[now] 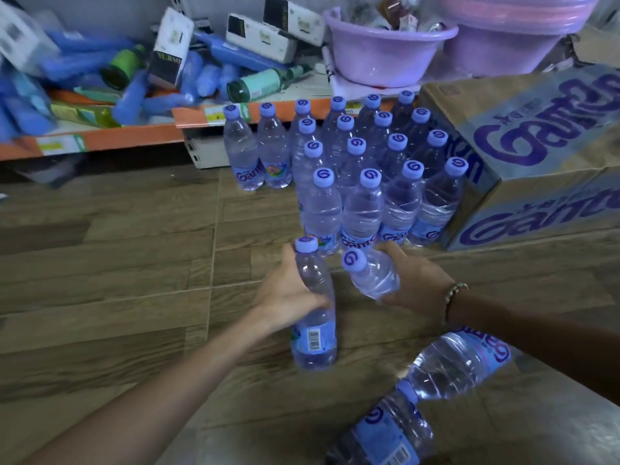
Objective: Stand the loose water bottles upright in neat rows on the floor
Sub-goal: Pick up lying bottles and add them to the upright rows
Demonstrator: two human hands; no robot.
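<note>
Bottles are what we care about, so we look from left to right. Our left hand point(288, 293) is wrapped around the middle of a clear plastic water bottle with a purple cap point(313, 307). That bottle stands tall, cap up, but we cannot tell if its bottom touches the brown wood floor point(117, 263) yet. Next, our right hand point(416, 280) holds a second clear water bottle point(372, 275) from the side. This one is tipped, with its cap pointing up and to the left, toward the other hand.

Just past both hands stands the neat block of upright water bottles point(362, 169), in rows beside the big brown cardboard box with purple letters point(536, 156). The front row is right behind our fingers, so we think the free spot is close in front of it. The left bottle looks nearer to being set down. The right one must be turned straight first.

Down by our right arm, two more clear bottles point(436, 391) lie on their sides.
</note>
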